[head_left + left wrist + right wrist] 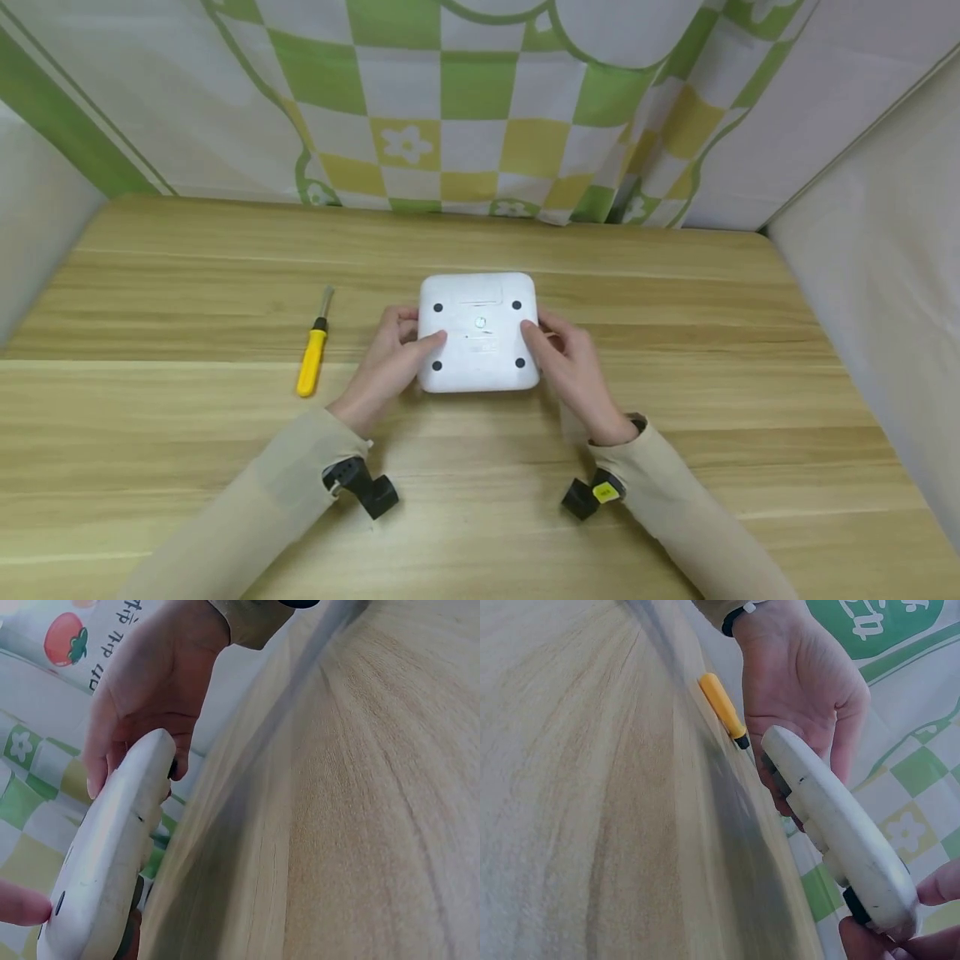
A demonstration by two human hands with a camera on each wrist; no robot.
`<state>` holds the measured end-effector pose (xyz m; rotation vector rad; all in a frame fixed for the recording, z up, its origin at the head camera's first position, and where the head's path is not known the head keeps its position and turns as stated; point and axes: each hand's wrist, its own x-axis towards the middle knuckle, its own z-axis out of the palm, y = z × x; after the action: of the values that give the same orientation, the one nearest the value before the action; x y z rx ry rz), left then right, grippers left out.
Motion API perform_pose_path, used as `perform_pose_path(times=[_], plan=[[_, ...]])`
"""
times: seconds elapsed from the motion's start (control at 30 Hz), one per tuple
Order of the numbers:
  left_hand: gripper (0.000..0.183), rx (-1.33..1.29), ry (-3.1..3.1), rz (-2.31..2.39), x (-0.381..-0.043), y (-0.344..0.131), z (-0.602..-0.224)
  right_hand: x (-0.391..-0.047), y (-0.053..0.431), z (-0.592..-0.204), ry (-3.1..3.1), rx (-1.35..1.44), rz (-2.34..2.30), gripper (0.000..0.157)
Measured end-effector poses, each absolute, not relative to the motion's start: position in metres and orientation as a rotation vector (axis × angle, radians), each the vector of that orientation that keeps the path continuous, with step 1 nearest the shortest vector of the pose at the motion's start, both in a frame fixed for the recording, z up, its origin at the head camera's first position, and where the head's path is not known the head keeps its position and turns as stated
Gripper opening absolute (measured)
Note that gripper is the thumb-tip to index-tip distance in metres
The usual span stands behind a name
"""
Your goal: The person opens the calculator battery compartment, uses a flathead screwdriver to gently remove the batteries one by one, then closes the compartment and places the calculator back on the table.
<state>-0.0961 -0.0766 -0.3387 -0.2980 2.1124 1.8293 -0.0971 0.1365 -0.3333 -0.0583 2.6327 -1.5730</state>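
A white, rounded-square device [480,354], perhaps a desktop calculator, is held with its back facing up. Its back shows dark round feet near the corners, a small round mark in the middle and a rectangular panel at the far edge. My left hand [390,354] grips the left edge, thumb on the back and fingers beneath. On the right edge, my right hand [573,367] holds it the same way. Both wrist views show the device [105,840] raised above the table, with key-like bumps and dark parts [856,906] on its underside. Its front face is mostly hidden.
A screwdriver [312,358] with a yellow handle lies on the wooden table [187,467], left of my left hand. A checked green, white and yellow curtain [480,108] hangs behind the table's far edge. White sheeting [885,208] borders the right side.
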Motion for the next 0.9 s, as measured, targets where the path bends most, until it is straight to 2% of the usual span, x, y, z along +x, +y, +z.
perform_pose_path(times=[0.27,0.57,0.9], plan=[[0.055,-0.268,2.154,1.819,-0.0938,-0.0769,-0.3364,-0.0996,0.1370,-0.3369,2.654,-0.027,-1.463,0.046],[0.053,-0.259,2.192,1.782,-0.0949,-0.0748,-0.3378,-0.1010,0.1370,-0.3404,2.586,-0.011,-1.495,0.059],[0.053,-0.220,2.248,1.679,-0.0929,-0.0763,-0.3398,-0.1028,0.1387,-0.3431,2.600,-0.048,-1.428,0.059]])
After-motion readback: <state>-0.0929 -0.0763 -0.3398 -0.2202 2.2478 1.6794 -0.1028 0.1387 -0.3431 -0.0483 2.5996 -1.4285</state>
